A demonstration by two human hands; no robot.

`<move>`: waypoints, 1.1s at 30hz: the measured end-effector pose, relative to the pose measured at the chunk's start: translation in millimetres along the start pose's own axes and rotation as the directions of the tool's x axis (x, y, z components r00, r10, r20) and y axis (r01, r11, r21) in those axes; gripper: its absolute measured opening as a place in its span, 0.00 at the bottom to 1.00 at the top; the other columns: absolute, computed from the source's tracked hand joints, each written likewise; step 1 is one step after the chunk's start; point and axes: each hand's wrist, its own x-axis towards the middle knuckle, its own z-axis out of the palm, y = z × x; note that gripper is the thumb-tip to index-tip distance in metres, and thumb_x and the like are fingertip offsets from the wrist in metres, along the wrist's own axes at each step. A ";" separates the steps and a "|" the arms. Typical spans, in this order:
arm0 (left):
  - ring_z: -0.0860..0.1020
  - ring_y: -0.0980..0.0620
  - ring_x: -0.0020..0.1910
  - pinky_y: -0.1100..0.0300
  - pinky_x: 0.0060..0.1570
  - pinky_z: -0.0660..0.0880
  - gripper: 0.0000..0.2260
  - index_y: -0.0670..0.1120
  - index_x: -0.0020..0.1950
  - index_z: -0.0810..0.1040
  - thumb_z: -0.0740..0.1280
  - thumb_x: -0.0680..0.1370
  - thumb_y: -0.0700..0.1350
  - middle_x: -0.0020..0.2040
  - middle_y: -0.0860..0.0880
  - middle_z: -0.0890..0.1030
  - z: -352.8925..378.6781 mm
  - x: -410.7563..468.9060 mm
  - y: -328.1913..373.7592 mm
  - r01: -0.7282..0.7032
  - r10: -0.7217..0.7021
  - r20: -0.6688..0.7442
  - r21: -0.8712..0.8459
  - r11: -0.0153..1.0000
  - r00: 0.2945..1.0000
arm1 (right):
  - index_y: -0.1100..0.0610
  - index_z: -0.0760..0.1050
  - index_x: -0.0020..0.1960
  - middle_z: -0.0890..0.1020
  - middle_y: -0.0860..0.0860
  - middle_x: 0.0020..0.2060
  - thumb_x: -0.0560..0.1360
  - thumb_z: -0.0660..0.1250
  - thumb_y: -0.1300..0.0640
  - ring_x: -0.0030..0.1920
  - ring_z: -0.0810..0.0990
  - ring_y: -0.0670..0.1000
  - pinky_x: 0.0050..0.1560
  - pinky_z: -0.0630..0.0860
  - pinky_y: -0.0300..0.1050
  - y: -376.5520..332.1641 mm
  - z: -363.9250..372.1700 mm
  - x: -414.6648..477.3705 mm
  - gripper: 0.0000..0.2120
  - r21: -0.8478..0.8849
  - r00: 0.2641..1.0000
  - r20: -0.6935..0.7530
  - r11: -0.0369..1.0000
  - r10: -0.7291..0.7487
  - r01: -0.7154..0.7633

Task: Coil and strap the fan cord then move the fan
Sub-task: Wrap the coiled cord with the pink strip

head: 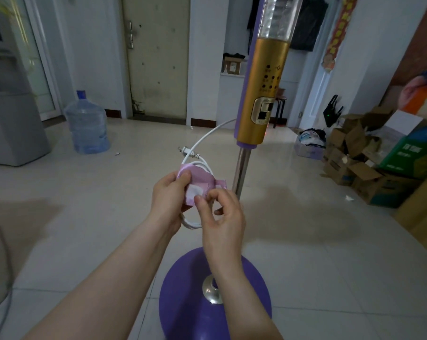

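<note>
A standing fan rises in front of me, with a gold control column, a chrome pole and a round purple base on the floor. Its white cord arcs from the column down to a coil held between my hands, and the plug sticks out above the coil. A pink strap with a white patch wraps around the coil. My left hand grips the coil and the strap. My right hand pinches the strap's end with thumb and fingers.
A water dispenser stands at the left with a large water jug beside it. Several cardboard boxes are piled at the right wall. A closed door is straight ahead. The floor is pale tile.
</note>
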 end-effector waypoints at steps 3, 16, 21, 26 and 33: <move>0.84 0.50 0.35 0.58 0.33 0.81 0.06 0.42 0.50 0.79 0.62 0.80 0.41 0.42 0.42 0.83 4.8 0.4 2.4 0.046 -0.045 0.025 -0.060 0.997 0.999 | 0.47 0.76 0.42 0.72 0.44 0.49 0.75 0.71 0.53 0.50 0.75 0.48 0.45 0.71 0.31 3.0 -1.3 7.3 0.05 0.042 0.988 -0.109 0.994 0.106 -0.102; 0.83 0.46 0.39 0.58 0.41 0.82 0.15 0.33 0.62 0.75 0.65 0.75 0.28 0.49 0.34 0.81 2.7 -4.8 -3.3 0.034 -0.032 0.152 -0.008 0.999 0.988 | 0.52 0.74 0.39 0.72 0.49 0.49 0.73 0.74 0.57 0.46 0.76 0.46 0.40 0.64 0.17 9.7 18.6 24.2 0.10 0.066 0.931 -0.206 0.953 0.302 -0.294; 0.83 0.51 0.33 0.60 0.38 0.82 0.12 0.33 0.59 0.76 0.63 0.76 0.28 0.43 0.39 0.82 1.3 -1.3 -5.8 0.006 -0.003 0.146 -0.018 1.000 0.989 | 0.53 0.71 0.55 0.75 0.48 0.51 0.72 0.75 0.55 0.43 0.78 0.41 0.40 0.72 0.25 13.6 12.8 27.1 0.16 0.062 0.949 -0.238 0.978 0.207 -0.198; 0.83 0.51 0.34 0.60 0.38 0.83 0.11 0.35 0.58 0.77 0.64 0.77 0.29 0.42 0.41 0.82 -4.5 1.7 -6.6 -0.012 0.012 0.160 0.003 1.000 0.987 | 0.54 0.78 0.55 0.82 0.48 0.47 0.77 0.69 0.51 0.43 0.80 0.44 0.49 0.78 0.44 19.8 1.6 41.0 0.10 0.035 0.933 -0.242 0.963 0.267 -0.267; 0.84 0.51 0.30 0.61 0.29 0.81 0.07 0.39 0.49 0.78 0.64 0.77 0.30 0.41 0.41 0.82 -4.4 4.4 -5.1 0.061 -0.057 0.077 -0.053 0.997 0.995 | 0.57 0.77 0.43 0.82 0.52 0.39 0.77 0.68 0.55 0.41 0.80 0.55 0.47 0.76 0.50 27.5 -6.5 48.9 0.07 -0.036 0.901 -0.320 0.946 0.294 -0.322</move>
